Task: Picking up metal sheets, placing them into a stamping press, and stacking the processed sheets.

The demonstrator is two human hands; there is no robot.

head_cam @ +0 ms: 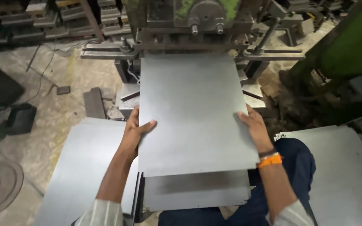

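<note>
A large grey metal sheet (193, 113) lies flat in front of me, its far edge under the head of a press machine (202, 25). My left hand (135, 127) grips the sheet's left edge, thumb on top. My right hand (252, 125) holds the right edge, fingers spread over the surface; an orange band is on that wrist. A second sheet (195, 188) lies just beneath, showing at the near edge.
A stack of grey sheets (84, 167) lies at my left, another stack (344, 167) at my right. Metal blocks and scraps (95, 102) sit on the dusty floor by the machine. A green machine body (348, 46) stands at the right. My blue trouser leg (298, 163) is below.
</note>
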